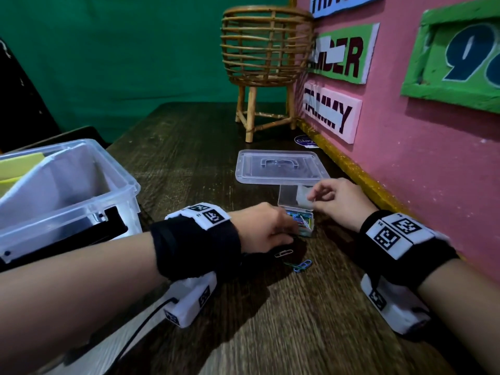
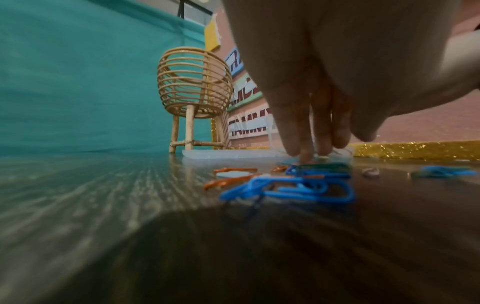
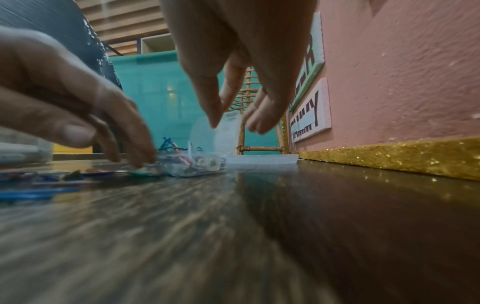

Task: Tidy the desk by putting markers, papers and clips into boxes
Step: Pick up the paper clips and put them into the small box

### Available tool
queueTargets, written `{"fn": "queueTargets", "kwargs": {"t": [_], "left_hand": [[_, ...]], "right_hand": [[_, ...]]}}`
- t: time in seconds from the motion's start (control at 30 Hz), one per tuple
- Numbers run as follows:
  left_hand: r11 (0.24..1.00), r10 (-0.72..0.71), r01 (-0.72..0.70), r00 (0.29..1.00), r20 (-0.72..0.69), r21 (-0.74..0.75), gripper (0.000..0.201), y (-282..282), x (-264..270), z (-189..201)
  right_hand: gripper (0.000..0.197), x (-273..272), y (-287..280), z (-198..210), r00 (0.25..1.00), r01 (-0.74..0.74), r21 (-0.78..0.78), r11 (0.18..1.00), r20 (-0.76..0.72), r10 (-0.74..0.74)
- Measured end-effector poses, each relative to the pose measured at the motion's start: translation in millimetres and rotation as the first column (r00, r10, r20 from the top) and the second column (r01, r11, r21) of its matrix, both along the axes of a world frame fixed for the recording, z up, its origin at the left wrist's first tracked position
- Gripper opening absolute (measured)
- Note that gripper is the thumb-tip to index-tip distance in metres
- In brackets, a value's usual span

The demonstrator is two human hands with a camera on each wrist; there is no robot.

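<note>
**Clips into small box: loading under way**

Large clear plastic tub (image 1: pixel 81 182) sits left; flat clear lid (image 1: pixel 278 166) lies beyond. Small clear hinged clip box (image 1: pixel 303 220) stands centre on the desk. Right hand (image 1: pixel 338 204) pinches its raised flap (image 1: pixel 295 197). Left hand (image 1: pixel 262 228), fingers curled, feeds clips; grasp unclear. Advice: keep flap back. At least three loose paper clips (image 1: pixel 295 262) remain.

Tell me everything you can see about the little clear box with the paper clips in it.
The small clear box looks like thin transparent plastic. It sits on the wooden desk, just in front of a larger flat clear lid. Its hinged lid stands open, pinched by the right hand. Colourful paper clips fill it; the left hand reaches its near side.
</note>
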State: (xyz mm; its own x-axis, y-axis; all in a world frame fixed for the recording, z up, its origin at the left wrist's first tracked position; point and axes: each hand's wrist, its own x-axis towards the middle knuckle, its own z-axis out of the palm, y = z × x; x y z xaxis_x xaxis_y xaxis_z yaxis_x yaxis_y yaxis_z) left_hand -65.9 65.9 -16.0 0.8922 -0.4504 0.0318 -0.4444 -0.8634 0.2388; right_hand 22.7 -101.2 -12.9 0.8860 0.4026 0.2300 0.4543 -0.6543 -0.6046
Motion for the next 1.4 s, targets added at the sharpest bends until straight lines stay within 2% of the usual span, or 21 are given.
{"fn": "queueTargets", "kwargs": {"t": [0.17,0.27,0.4,0.47,0.63,0.67,0.73,0.83,0.9,0.97,1.07,1.2,1.27,1.4], "left_hand": [[0.997,-0.073,0.075,0.992,-0.108,0.016,0.044,-9.0,0.9,-1.2],[0.983,-0.182,0.176,0.976,-0.118,-0.059,0.039,-13.1,-4.7,-2.0],[0.965,-0.250,0.241,0.964,-0.089,-0.105,0.022,-12.6,-8.8,-3.6],[0.976,-0.208,0.202,0.976,-0.068,-0.083,0.015,-6.3,-9.2,-2.4],[0.999,0.023,-0.023,1.000,-0.018,0.045,0.013,19.8,-14.0,4.9],[0.997,0.066,-0.066,0.998,0.011,0.043,0.018,24.1,-15.7,6.0],[0.989,0.142,-0.141,0.990,-0.009,0.033,0.040,33.0,-17.4,6.1],[0.986,0.155,-0.136,0.963,-0.222,0.096,0.076,40.4,-22.0,2.0],[0.988,0.120,-0.087,0.955,-0.271,0.131,0.084,39.7,-25.2,1.0],[0.991,0.104,-0.081,0.964,-0.245,0.104,0.070,39.1,-26.8,2.3],[0.992,0.125,-0.113,0.968,-0.218,0.063,0.048,39.6,-26.9,6.1],[0.979,0.202,-0.201,0.961,-0.191,0.023,0.060,37.2,-32.3,7.1],[0.982,0.186,-0.178,0.961,-0.204,0.059,0.061,32.3,-34.0,6.4],[0.990,0.141,-0.135,0.977,-0.158,0.044,0.040,23.8,-29.1,6.5]], "right_hand": [[0.025,-1.0,2.0,-2.1,0.982,-0.096,-0.138,0.986,-0.173,0.072],[0.020,-4.1,2.3,0.5,0.981,-0.090,-0.143,0.986,-0.183,0.063],[0.026,-4.0,0.3,1.1,0.983,-0.063,-0.151,0.986,-0.178,0.036],[0.023,-3.7,-0.8,2.4,0.989,-0.027,-0.140,0.990,-0.149,0.006],[0.017,-5.9,-2.7,4.7,0.991,-0.012,-0.162,0.987,-0.131,-0.009],[0.016,-6.2,-3.1,5.6,0.991,-0.012,-0.162,0.987,-0.130,-0.009],[0.015,-6.7,-3.8,6.9,0.991,-0.009,-0.154,0.988,-0.135,-0.012],[0.014,-8.2,-4.0,7.5,0.985,-0.014,-0.143,0.990,-0.170,-0.010],[0.018,-8.3,-4.1,7.5,0.982,-0.019,-0.125,0.992,-0.191,-0.005],[0.025,-7.7,-4.3,7.0,0.980,-0.013,-0.116,0.993,-0.200,-0.010],[0.022,-6.5,-3.6,6.5,0.979,0.020,-0.106,0.994,-0.199,-0.041],[0.016,-6.8,-2.8,6.1,0.976,0.005,-0.083,0.997,-0.218,-0.023],[0.016,-7.0,-2.8,6.4,0.976,-0.024,-0.106,0.994,-0.218,0.000],[0.015,-8.2,-3.6,7.0,0.969,-0.053,-0.105,0.993,-0.244,0.026]]}}
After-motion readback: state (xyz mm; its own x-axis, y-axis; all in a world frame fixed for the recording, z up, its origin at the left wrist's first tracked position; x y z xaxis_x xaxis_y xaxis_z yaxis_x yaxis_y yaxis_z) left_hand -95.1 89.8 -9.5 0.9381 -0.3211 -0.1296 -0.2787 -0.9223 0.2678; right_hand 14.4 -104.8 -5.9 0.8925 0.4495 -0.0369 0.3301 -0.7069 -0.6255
